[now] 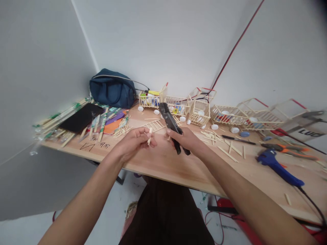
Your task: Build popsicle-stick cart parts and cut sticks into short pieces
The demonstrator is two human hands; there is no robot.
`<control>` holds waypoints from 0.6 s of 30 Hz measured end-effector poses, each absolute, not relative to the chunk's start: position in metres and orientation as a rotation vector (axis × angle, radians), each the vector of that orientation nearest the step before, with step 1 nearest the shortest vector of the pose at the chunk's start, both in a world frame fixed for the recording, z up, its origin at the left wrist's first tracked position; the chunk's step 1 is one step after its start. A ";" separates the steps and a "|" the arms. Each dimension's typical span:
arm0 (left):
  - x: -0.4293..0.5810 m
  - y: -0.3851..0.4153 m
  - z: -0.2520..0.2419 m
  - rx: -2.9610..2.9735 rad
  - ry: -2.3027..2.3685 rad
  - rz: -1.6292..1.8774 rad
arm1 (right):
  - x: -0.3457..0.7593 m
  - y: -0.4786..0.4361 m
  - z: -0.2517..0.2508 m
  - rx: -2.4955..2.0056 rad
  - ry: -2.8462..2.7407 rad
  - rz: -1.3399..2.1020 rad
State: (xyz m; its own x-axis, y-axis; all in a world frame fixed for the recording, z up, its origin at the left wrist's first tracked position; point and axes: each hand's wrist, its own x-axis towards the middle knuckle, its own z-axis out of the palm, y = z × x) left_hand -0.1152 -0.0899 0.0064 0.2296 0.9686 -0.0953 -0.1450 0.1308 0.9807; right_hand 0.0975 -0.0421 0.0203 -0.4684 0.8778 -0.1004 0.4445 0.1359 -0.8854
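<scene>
My left hand (138, 141) is closed in a pinch on short pale wooden sticks (150, 135), held upright above the front of the table. Across from it, my right hand (182, 137) grips a black two-handled, pliers-like tool (170, 119) by its handles, the head pointing up and away. Some right fingers are hidden behind the tool. A gap separates the tool from the sticks. Behind both hands, a ladder-like stick frame (154, 126) lies flat on the table. Loose cut sticks (212, 136) are scattered right of my right hand.
Several small stick carts with white wheels (200, 114) line the wall. At right lie a blue glue gun (277, 165), orange-handled pliers (288, 148) and a black pen-like tool (238, 140). At left are a blue bag (112, 89), a black tablet-like slab (81, 118) and packaged sticks (60, 117).
</scene>
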 end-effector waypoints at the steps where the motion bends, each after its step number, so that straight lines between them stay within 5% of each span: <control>1: -0.106 -0.088 0.007 1.067 0.935 1.014 | 0.105 -0.043 0.021 -1.225 -1.928 1.311; 18: 0.027 -0.032 0.001 1.365 0.898 0.723 | 0.212 -0.037 0.019 -1.433 -1.902 1.111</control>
State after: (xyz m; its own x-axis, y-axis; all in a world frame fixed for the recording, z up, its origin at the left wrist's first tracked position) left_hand 0.0271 -0.0324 0.0008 0.4943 0.8615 -0.1159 0.0709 0.0929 0.9932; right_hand 0.2120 -0.0371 0.0193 -0.3146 0.9462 -0.0754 0.5303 0.1093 -0.8407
